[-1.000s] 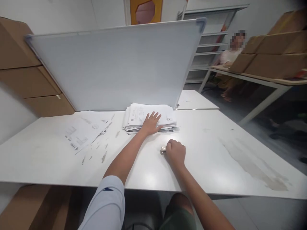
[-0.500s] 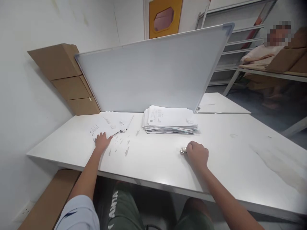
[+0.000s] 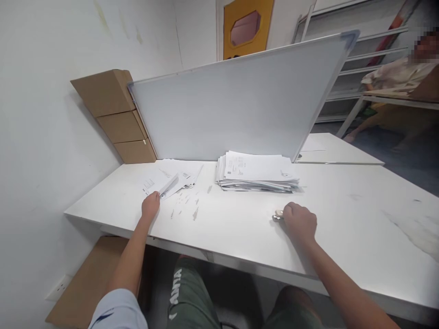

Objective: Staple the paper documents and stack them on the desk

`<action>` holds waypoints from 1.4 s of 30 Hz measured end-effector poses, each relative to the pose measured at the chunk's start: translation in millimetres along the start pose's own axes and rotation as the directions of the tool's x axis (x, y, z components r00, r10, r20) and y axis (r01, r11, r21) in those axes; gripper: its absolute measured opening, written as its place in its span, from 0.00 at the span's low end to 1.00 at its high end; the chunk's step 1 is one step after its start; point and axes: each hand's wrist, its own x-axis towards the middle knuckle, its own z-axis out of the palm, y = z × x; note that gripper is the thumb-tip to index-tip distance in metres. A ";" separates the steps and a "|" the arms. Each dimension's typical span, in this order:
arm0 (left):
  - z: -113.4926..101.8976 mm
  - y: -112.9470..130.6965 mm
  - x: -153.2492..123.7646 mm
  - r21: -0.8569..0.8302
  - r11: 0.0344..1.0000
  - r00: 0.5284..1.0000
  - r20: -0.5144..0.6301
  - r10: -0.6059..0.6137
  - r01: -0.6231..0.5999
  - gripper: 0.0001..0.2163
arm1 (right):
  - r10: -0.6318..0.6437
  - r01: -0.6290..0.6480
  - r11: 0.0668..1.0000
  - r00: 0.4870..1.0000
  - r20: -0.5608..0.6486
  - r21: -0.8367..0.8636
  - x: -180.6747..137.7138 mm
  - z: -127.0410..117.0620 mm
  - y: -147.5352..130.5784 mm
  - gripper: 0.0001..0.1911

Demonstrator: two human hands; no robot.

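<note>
My left hand (image 3: 150, 205) is closed on the near corner of a sheet of paper (image 3: 169, 185). That corner is lifted and folded back over the loose printed papers (image 3: 154, 178) on the left of the table. My right hand (image 3: 301, 223) is wrapped round a small stapler (image 3: 278, 215), whose silver front end sticks out to the left. Most of the stapler is hidden under the fingers, and it rests on or just above the tabletop. Between and beyond the hands lies a thick stack of printed papers (image 3: 259, 167).
A whiteboard (image 3: 226, 114) stands along the back of the white table (image 3: 222, 228). Cardboard boxes (image 3: 128, 126) are piled at its left end, by the wall. Another cardboard box (image 3: 92, 278) is below the table. A person (image 3: 401, 75) sits at a desk at the far right.
My left hand has gone from lying on the papers with fingers spread to gripping a sheet and lifting its corner. The right hand keeps the stapler. The view has shifted left.
</note>
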 end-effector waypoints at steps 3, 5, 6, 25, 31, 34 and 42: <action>-6.5 2.9 -4.5 -0.002 1.000 0.999 -0.036 -0.030 0.030 0.20 | 0.006 -0.006 1.000 1.000 0.009 0.007 0.8 1.0 0.6 0.14; -11.9 6.6 -8.0 -0.027 0.998 0.998 -0.047 -0.052 0.051 0.18 | 0.014 -0.014 1.000 1.000 0.004 0.008 1.9 3.6 1.6 0.14; -14.3 9.3 -10.5 -0.051 0.997 0.997 -0.051 -0.066 0.063 0.17 | 0.012 -0.012 1.000 1.000 -0.004 0.015 2.2 5.2 2.1 0.14; -27.4 135.2 -151.0 -0.741 0.660 0.992 -0.085 0.097 -0.128 0.14 | -0.291 0.171 0.659 0.956 0.039 0.732 -83.5 1.9 -41.6 0.17; -2.8 198.9 -224.6 -0.534 0.521 0.720 -0.280 0.635 -0.666 0.13 | -0.182 -0.353 0.128 0.910 0.372 0.927 -143.5 -6.5 -91.7 0.30; 7.0 208.6 -239.1 -0.455 0.402 0.575 -0.350 0.740 -0.794 0.11 | 0.023 -0.411 0.128 0.911 0.412 0.902 -137.5 -10.6 -78.4 0.28; 33.4 109.2 -164.0 -0.259 0.810 0.836 -0.333 0.436 -0.526 0.20 | 0.145 -0.435 0.369 0.900 0.411 0.821 -123.8 -34.9 -0.1 0.23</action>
